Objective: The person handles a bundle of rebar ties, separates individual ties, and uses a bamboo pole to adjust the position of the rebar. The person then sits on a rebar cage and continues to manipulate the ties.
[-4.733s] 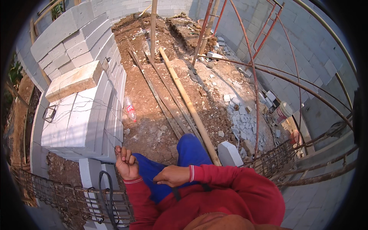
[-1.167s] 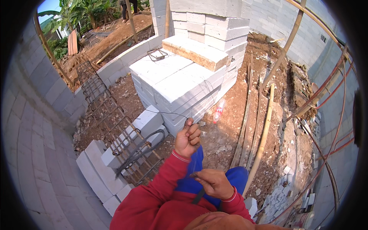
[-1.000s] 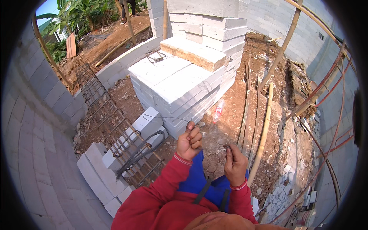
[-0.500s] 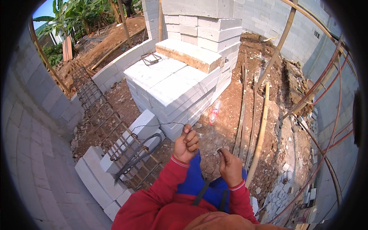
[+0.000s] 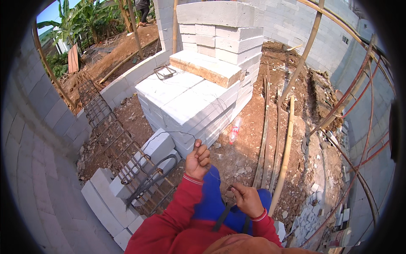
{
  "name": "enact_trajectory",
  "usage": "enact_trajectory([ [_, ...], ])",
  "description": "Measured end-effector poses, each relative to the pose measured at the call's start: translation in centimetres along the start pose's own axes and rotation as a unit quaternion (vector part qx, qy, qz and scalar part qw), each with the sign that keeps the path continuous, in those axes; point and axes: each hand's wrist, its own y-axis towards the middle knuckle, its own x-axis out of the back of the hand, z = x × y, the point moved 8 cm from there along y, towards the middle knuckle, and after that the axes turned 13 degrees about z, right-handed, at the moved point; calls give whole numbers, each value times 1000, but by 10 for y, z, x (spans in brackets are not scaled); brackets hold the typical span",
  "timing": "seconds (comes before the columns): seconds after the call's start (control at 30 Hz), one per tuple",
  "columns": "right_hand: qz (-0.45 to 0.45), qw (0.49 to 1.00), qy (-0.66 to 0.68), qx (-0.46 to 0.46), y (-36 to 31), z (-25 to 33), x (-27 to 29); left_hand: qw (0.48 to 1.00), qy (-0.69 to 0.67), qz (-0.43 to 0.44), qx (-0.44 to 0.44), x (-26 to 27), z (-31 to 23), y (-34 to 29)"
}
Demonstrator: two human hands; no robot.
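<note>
My left hand [image 5: 198,161] is closed in a pinch on a thin dark wire [image 5: 179,132], which curves off to the left from the fingertips. Lower and to the right, over my blue trousers, my right hand [image 5: 248,200] is closed too, thumb against forefinger. A small dark tip shows at its fingers, too small to make out. Left of my left arm, a bundle of dark tie wire [image 5: 148,183] lies looped across a rebar cage [image 5: 111,132]. Pale blocks [image 5: 160,146] lie beneath and beside the cage's near end.
A stack of white blocks [image 5: 186,95] stands ahead, with a stained block [image 5: 205,69] and bent steel ties [image 5: 165,73] on top. A plastic bottle [image 5: 234,130] lies beside it. Bamboo poles [image 5: 284,156] and rubble [image 5: 311,218] are at right. A person [image 5: 144,9] stands far off.
My right hand has moved down and a little left, toward my lap. My left hand has shifted slightly left and down, still pinching the wire.
</note>
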Motion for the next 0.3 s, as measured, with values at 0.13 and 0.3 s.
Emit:
enact_trajectory([
  [0.13,-19,989,95,114,-8,20,-35,995,62,-56,-47,2,-11,5],
  [0.3,-119,991,40,40,7,3,-11,895,352,-273,-18,3,8,-11],
])
